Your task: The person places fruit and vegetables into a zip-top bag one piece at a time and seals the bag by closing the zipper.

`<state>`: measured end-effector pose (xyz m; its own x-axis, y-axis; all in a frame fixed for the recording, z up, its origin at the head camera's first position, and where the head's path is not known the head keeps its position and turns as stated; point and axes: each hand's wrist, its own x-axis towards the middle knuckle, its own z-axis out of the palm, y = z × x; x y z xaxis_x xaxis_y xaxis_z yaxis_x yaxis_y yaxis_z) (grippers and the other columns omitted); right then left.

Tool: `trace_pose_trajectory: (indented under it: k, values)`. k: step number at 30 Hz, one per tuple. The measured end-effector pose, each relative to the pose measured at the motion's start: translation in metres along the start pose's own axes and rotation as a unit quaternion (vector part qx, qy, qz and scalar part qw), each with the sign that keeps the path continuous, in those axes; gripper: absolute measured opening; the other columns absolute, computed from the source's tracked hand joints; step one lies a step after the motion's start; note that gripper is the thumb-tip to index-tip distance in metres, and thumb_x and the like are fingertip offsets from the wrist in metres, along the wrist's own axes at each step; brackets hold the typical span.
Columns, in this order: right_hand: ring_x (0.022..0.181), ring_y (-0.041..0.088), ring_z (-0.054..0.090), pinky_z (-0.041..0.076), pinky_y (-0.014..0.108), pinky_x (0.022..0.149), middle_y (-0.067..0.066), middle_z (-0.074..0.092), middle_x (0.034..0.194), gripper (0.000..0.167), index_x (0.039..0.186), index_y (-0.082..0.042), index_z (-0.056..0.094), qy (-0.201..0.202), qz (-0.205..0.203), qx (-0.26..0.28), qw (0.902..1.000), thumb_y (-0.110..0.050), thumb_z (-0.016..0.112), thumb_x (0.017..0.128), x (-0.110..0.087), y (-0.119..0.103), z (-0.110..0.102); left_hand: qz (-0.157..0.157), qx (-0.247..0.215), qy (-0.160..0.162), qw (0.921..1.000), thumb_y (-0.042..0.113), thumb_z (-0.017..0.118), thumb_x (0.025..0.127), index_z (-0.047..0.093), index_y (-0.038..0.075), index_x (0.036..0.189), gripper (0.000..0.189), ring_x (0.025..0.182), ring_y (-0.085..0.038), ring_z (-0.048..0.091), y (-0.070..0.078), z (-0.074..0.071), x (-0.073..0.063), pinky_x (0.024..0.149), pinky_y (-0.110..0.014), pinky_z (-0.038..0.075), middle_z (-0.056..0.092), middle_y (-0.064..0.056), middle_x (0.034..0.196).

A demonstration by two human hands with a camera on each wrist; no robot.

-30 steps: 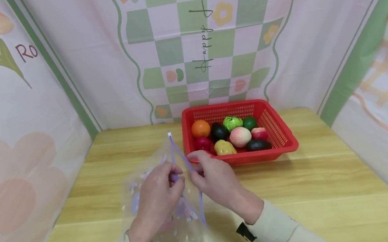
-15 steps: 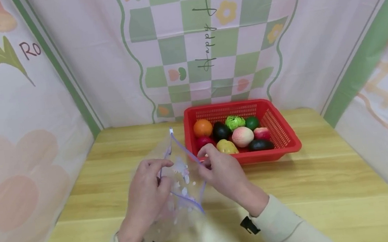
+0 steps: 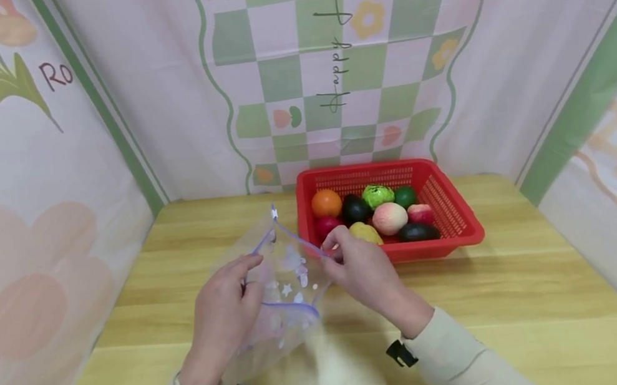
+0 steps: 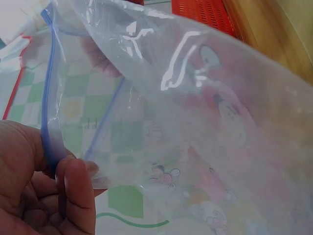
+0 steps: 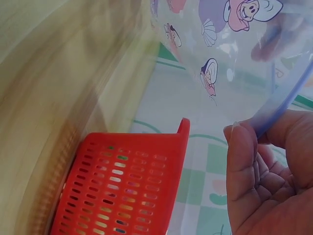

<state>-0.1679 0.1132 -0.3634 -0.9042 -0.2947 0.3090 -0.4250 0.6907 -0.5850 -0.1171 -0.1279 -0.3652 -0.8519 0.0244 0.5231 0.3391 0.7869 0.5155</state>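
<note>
Between the hands is a clear zip bag (image 3: pixel 289 276) printed with cartoon shells and stars, its purple zip edges spread apart into a wide mouth. My left hand (image 3: pixel 224 311) pinches one zip edge between thumb and fingers, which the left wrist view shows close up along the blue-purple strip (image 4: pixel 49 98). The opposite edge is pinched by my right hand (image 3: pixel 363 268), near the front left corner of the red basket. In the right wrist view the thumb and fingers of that hand (image 5: pixel 271 171) grip the strip, with printed shell characters (image 5: pixel 209 76) on the film.
A red plastic basket (image 3: pixel 461 226) stands at the back of the wooden table (image 3: pixel 497 323). It holds an orange (image 3: pixel 326 204), a peach (image 3: pixel 389 218), a yellow pear-like fruit (image 3: pixel 365 233), an eggplant-like dark piece (image 3: pixel 418 232) and other produce. Patterned cloth (image 3: pixel 181 105) surrounds the table.
My hands have moved apart, the left one drifting left and the right one slightly right. The bag's mouth has gone from a narrow slit to a wide opening.
</note>
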Motion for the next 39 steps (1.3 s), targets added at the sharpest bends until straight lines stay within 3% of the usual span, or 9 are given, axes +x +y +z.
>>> trace_pose_trajectory:
  k: [8,12,17,24,31,36,39]
  values:
    - [0.078,0.012,0.072,0.059,0.022,0.065,0.003,0.077,0.094,0.021,0.107,-0.012,0.062,-0.011,0.021,0.012,0.9996,-0.014,0.076,0.093,0.006,0.008,0.002,-0.043,-0.027,-0.008,0.9987,-0.001,0.061,0.08,0.078,0.008,0.12,0.044,0.045,-0.002,0.03,-0.006,-0.002,-0.005,0.044,-0.025,0.032,0.074,-0.012,0.126]
    - [0.085,0.015,0.075,0.062,0.026,0.07,0.005,0.077,0.096,0.02,0.105,-0.011,0.063,-0.005,0.025,0.009,0.9996,-0.015,0.077,0.092,0.01,0.012,0.004,-0.062,-0.065,-0.011,0.9959,-0.002,0.06,0.081,0.076,0.007,0.123,0.046,0.043,0.001,0.043,-0.005,-0.001,-0.007,0.042,-0.025,0.036,0.073,-0.012,0.13]
    - [0.081,0.013,0.074,0.06,0.026,0.068,0.003,0.078,0.091,0.019,0.102,-0.012,0.064,-0.003,0.023,0.002,0.9997,-0.015,0.079,0.09,0.014,0.015,0.005,-0.076,-0.101,-0.013,0.992,-0.002,0.06,0.084,0.072,0.003,0.128,0.046,0.048,0.004,0.056,-0.004,0.006,-0.009,0.037,-0.025,0.037,0.07,-0.01,0.135]
    - [0.074,0.01,0.069,0.056,0.025,0.061,0.002,0.078,0.09,0.019,0.102,-0.015,0.062,-0.041,0.039,0.008,0.9984,-0.017,0.078,0.091,0.016,0.009,0.005,-0.1,-0.124,-0.015,0.9872,-0.002,0.06,0.084,0.071,0.006,0.132,0.05,0.046,0.0,0.055,-0.001,0.015,-0.009,0.035,-0.024,0.036,0.068,-0.009,0.139]
    - [0.075,0.008,0.067,0.057,0.026,0.064,-0.001,0.076,0.089,0.023,0.106,-0.015,0.061,-0.061,0.04,0.017,0.9972,-0.023,0.078,0.093,0.014,0.008,0.002,-0.093,-0.123,-0.009,0.988,-0.002,0.059,0.086,0.07,0.005,0.133,0.049,0.043,-0.001,0.05,-0.001,0.018,-0.008,0.035,-0.024,0.037,0.066,-0.014,0.14]
    - [0.075,0.007,0.066,0.056,0.029,0.068,-0.004,0.073,0.085,0.024,0.108,-0.012,0.063,-0.033,0.028,0.006,0.999,-0.029,0.075,0.095,0.019,0.013,-0.009,-0.084,-0.118,-0.007,0.9895,-0.002,0.059,0.086,0.07,0.004,0.133,0.048,0.043,0.0,0.049,-0.002,0.019,-0.008,0.036,-0.024,0.037,0.066,-0.015,0.14]
    - [0.074,0.011,0.066,0.057,0.033,0.071,-0.001,0.073,0.087,0.024,0.111,-0.012,0.064,-0.017,0.042,-0.006,0.999,-0.03,0.071,0.098,0.025,0.018,-0.018,-0.082,-0.117,-0.006,0.9897,-0.002,0.059,0.086,0.069,0.004,0.134,0.049,0.043,0.0,0.049,-0.002,0.019,-0.009,0.036,-0.024,0.036,0.066,-0.016,0.14]
